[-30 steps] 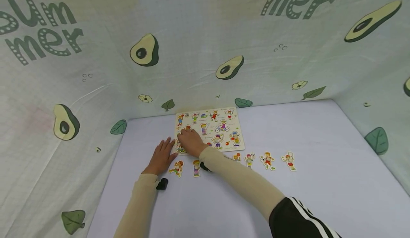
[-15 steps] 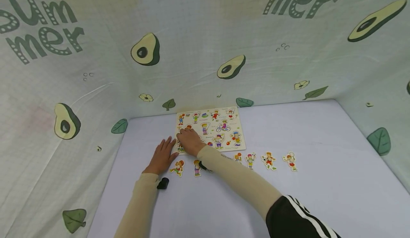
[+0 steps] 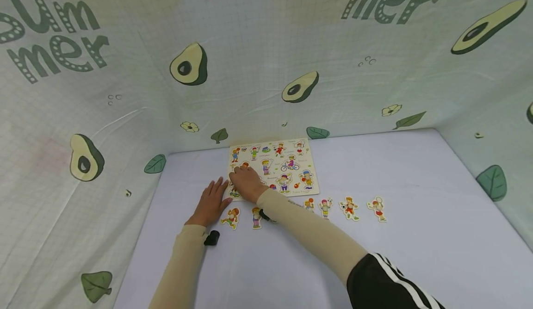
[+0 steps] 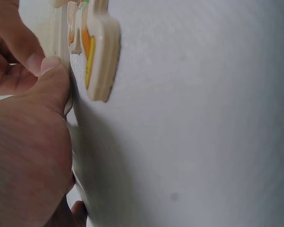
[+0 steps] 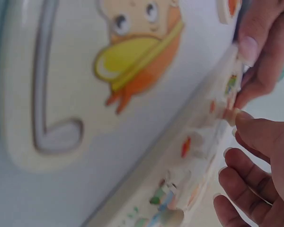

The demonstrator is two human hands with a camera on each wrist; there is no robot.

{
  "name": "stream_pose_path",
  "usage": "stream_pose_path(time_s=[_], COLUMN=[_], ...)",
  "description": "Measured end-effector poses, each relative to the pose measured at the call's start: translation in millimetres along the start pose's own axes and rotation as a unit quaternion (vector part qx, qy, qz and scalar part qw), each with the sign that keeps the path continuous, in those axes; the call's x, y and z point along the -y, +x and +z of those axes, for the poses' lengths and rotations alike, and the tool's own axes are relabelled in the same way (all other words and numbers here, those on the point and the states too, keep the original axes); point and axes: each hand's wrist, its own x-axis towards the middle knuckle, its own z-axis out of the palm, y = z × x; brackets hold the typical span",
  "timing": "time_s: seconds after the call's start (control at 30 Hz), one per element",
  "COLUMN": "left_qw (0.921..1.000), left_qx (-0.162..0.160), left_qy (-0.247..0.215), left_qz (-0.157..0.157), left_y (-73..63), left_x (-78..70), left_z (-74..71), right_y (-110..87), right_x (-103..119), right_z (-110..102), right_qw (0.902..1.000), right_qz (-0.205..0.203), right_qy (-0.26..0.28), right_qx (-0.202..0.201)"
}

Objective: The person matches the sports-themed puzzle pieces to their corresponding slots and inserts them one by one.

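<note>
The board [image 3: 307, 158] lies flat at the back of the surface [image 3: 424, 193]. The right hand [image 3: 249, 186] reaches over its left part, fingers bent, covering several figures. In the right wrist view, its thumb tip meets a small pale bit [image 5: 229, 115] at the board, right at the end of the grip; I cannot tell whether thumb and finger clamp it. The left hand [image 3: 210, 202] lies with fingers extended, touching the board's near left corner. Loose pieces [image 3: 349, 208] lie in front, apart from both grips.
</note>
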Motion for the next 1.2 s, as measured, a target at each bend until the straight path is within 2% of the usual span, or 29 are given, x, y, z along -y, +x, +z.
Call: stream_pose_path(time_s=[0.3,0.5,0.6,0.9,1.07,1.2], left_qw=[0.9994,0.9999,0.9998,0.9996,0.9996,1.0000], left_qx=[-0.021,0.002,0.017,0.024,0.024,0.005], left_qy=[-0.008,0.004,0.008,0.004,0.005,-0.007], left_qz=[0.028,0.011,0.000,-0.015,-0.015,-0.005], left_y=[-0.7,1.1,1.9,2.9,2.5,1.1], left_x=[3.6,4.3,4.6,7.2,6.8,6.2], left_z=[3.7,3.9,3.9,7.6,7.9,8.0], right_y=[-11.5,-26.7,-36.1,-70.6,-91.3,-108.8], right_x=[-14,-25,-31,-54,-72,-87], right_z=[-15,-24,-27,-35,-38,-42], right_qw=[0.9979,0.9959,0.9949,0.9872,0.9862,0.9869], right_qz=[0.009,0.000,-0.006,-0.017,0.002,0.026], right_qy=[0.061,0.078,0.080,0.121,0.116,0.102], right_qx=[-0.017,-0.046,-0.061,-0.103,-0.118,-0.122])
